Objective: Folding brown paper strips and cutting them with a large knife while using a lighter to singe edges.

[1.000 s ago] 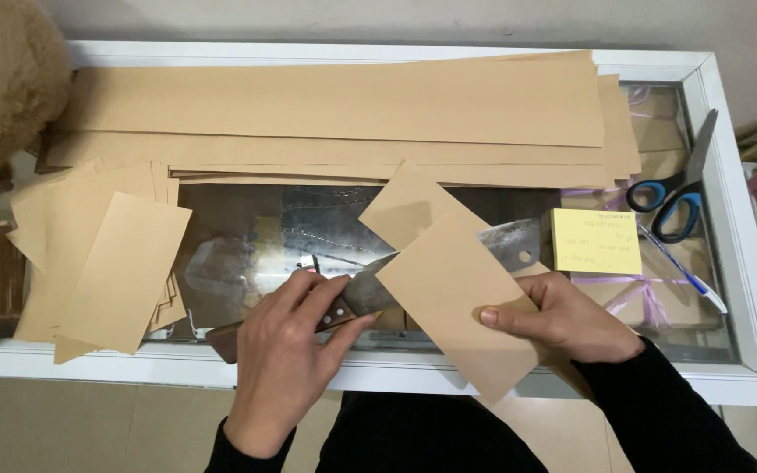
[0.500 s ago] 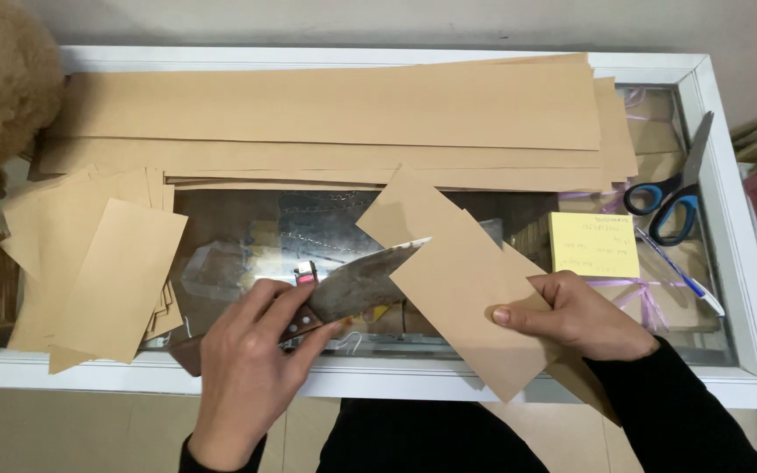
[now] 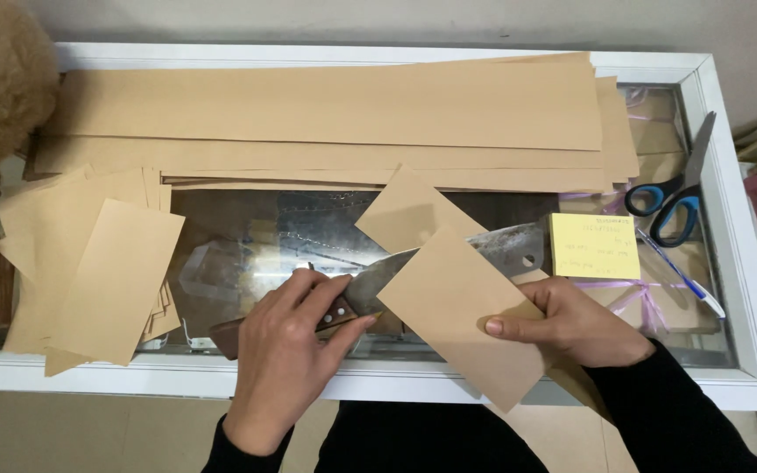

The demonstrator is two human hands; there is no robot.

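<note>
the left hand [image 3: 286,350] grips the wooden handle of a cleaver [image 3: 449,258], its blade slid inside a folded brown paper strip [image 3: 462,302] so the fold guides the cut. the right hand [image 3: 576,324], at three o'clock, pinches the paper flat. since half a second ago the blade has pushed further toward two o'clock.

Soft even light, faint glass glare
</note>
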